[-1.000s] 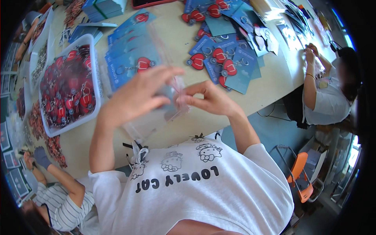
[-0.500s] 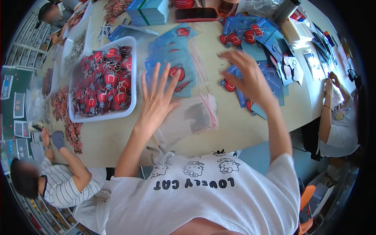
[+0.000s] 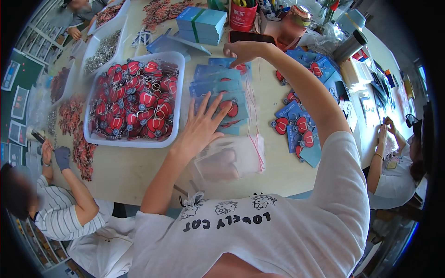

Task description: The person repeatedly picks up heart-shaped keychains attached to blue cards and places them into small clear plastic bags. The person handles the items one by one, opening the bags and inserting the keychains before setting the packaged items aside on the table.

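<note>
Person at a pale worktable, part-way through a batch, to judge by the layout. At the centre of the frame, an overlapping column of blue rectangular cards with red rounded keychains (image 3: 218, 85) seems the most finished group; clear film with pink strips at its right edge suggests bagging. The left hand (image 3: 204, 123) lies palm down over the column's lower end, fingers spread, gripping nothing visible. The right hand (image 3: 238, 51) reaches to its top, fingers bent downward; whether they close on a card cannot be told. Below lie flat, clear plastic bags with pink strips (image 3: 245, 150), apparently unused. Probably remaining: the loose heap of blue cards bearing red keychains (image 3: 301, 132) at right, the white plastic tub (image 3: 172, 139) full of loose keychains at left, and the green-banded block of blue cards (image 3: 201, 30) at upper centre.
</note>
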Motion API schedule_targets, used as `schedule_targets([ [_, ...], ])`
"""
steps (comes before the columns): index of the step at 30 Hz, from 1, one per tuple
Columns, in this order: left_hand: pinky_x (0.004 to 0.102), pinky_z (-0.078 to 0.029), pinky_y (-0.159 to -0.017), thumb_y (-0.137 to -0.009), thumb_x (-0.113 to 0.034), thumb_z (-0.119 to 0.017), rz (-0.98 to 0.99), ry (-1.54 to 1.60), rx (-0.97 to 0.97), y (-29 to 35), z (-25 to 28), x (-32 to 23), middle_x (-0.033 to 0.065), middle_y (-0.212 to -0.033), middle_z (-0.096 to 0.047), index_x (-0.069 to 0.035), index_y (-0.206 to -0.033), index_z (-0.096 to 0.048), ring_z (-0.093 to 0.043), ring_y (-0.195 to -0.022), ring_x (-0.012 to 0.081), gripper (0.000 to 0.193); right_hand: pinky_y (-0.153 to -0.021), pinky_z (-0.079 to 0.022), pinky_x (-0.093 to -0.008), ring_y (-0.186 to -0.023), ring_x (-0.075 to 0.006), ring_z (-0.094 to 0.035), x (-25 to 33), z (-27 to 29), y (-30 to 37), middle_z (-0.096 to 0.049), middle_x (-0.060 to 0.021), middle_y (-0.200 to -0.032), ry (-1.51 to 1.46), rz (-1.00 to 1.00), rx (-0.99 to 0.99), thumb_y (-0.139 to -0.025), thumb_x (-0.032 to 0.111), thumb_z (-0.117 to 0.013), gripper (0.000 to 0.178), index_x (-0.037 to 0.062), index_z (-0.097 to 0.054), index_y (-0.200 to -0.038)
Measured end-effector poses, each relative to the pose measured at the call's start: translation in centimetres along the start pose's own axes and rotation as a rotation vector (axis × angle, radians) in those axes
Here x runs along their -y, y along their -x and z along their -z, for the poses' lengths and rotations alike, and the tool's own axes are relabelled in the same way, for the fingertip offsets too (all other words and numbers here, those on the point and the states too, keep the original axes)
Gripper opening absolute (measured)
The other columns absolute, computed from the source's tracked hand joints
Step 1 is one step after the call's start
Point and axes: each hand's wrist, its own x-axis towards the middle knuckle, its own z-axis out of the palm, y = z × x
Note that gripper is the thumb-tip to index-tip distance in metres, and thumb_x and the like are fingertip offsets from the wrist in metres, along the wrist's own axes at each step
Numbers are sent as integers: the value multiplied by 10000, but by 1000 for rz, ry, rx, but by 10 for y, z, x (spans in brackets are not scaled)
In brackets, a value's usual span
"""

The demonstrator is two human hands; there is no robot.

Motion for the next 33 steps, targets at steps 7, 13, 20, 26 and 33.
schedule_targets([
  [7,608,-143,-1111,-768,-306,-712,-107,43,-110,-1,-16,3,71,-1523,-246,-244,-1463,-301,-174,-1421,321,810,-901,-445,-324,-997,-231,-572,32,-14,7,-624,-120,-1097,-535,-9,144,-850,559,-582,685,-39,-573,-1185],
  [13,611,-85,-1121,-706,-284,-760,-102,33,-237,-4,-17,3,111,-1526,-226,-54,-1457,-252,-156,-1430,310,935,-929,-429,-336,-1105,-258,-553,91,-7,52,-569,-184,-1206,-351,110,346,-624,529,-801,932,-8,-438,-1293],
  [20,602,-70,-1127,-612,-251,-816,-15,-63,-288,-2,-16,-7,172,-1537,-145,60,-1447,-165,-126,-1442,301,1104,-875,-480,-360,-1050,-346,-596,114,-26,86,-591,-241,-1142,-366,21,198,-540,386,-853,1064,20,-291,-1365],
  [26,654,-70,-1095,-619,-205,-820,-20,-100,-321,-6,-13,-15,166,-1542,-127,-19,-1476,-178,-109,-1445,301,1087,-843,-484,-372,-995,-357,-608,120,-39,102,-610,-234,-1085,-382,-81,28,-547,312,-845,1011,32,-307,-1356],
  [33,731,-197,-994,-564,-194,-849,114,65,-591,-36,-20,-19,241,-1529,-90,-226,-1506,-183,-124,-1408,449,1154,-837,-481,-387,-999,-354,-604,104,-19,109,-615,-235,-1066,-223,-87,-158,-531,265,-831,984,39,-354,-1360],
])
